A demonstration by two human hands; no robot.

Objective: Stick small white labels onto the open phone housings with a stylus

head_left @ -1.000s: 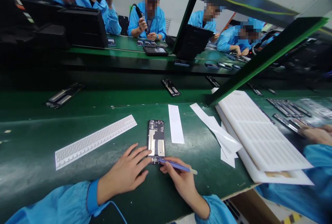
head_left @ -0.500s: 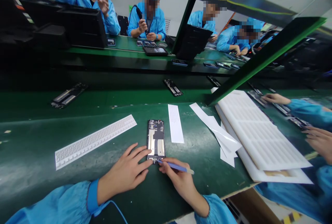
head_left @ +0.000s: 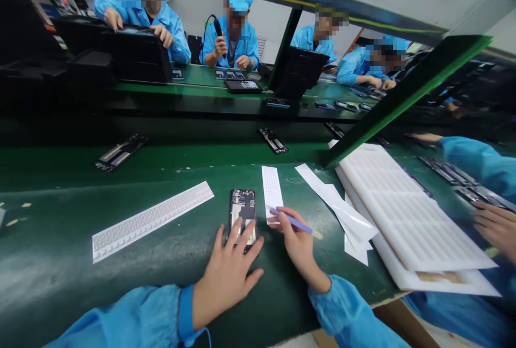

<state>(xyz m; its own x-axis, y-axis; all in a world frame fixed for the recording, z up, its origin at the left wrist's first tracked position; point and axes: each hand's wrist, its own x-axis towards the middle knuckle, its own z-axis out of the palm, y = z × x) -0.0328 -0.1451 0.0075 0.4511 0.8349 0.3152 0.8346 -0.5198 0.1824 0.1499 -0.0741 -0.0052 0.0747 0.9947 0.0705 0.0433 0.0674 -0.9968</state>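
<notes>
While left hand [head_left: 229, 275] pins phone [head_left: 243, 203], right [head_left: 296, 243] pinches pen [head_left: 294, 222].

The desk [head_left: 60, 283] has a dark green matt covering, scuffed and smeared with pale marks toward its near edge. The open phone [head_left: 243, 203] shows dull silvery metal plates amid dark circuit board, the stylus [head_left: 296, 223] looks like smooth blue plastic with a pale tip, and the dotted strip [head_left: 272, 189] beside it is matt white paper, as is the long patterned strip [head_left: 152, 220] nearer the left edge. The curled liner sheets [head_left: 338, 208] have a slick sheen, the ribbed white sheets [head_left: 403, 213] look matt, and the sleeves [head_left: 121, 318] are smooth blue cloth.
</notes>
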